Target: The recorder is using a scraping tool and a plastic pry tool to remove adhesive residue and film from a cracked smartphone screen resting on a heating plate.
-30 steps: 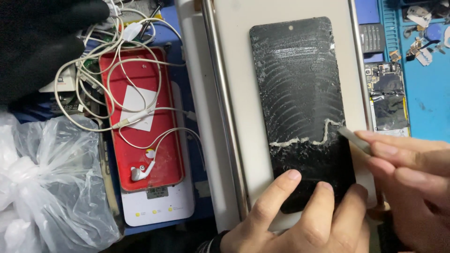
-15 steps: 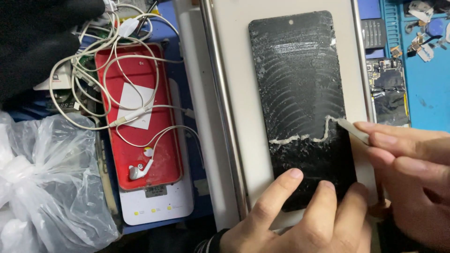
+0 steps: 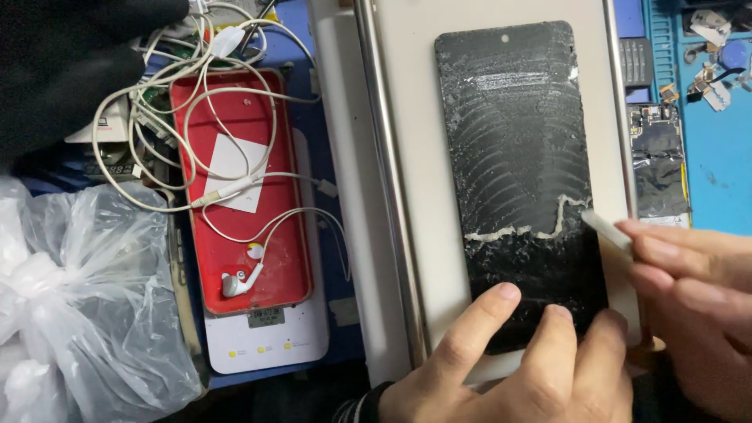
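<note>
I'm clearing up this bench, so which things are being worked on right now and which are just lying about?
In use:
- black phone screen with a ridge of scraped glue
- white scraper in the right hand
- left hand pressing on the screen
- white plate beneath

Lying about:
- red phone case
- white earphones
- plastic bag
- circuit board

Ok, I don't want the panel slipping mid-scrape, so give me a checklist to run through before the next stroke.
1. Panel pinned: left hand presses fingertips on the lower end of the black phone screen panel. Ok.
2. Tool gripped: right hand pinches the white scraper. Ok.
3. Tip placed: scraper meets the ridge of scraped glue at the panel's right edge. Ok.
4. Surface ahead: residue streaks cover the upper panel. Not ok.
5. Panel flat on the pale work plate. Ok.
6. Fingers clear of the stroke: they sit below the ridge. Ok.
7. Cracks under residue: cannot tell.
</note>
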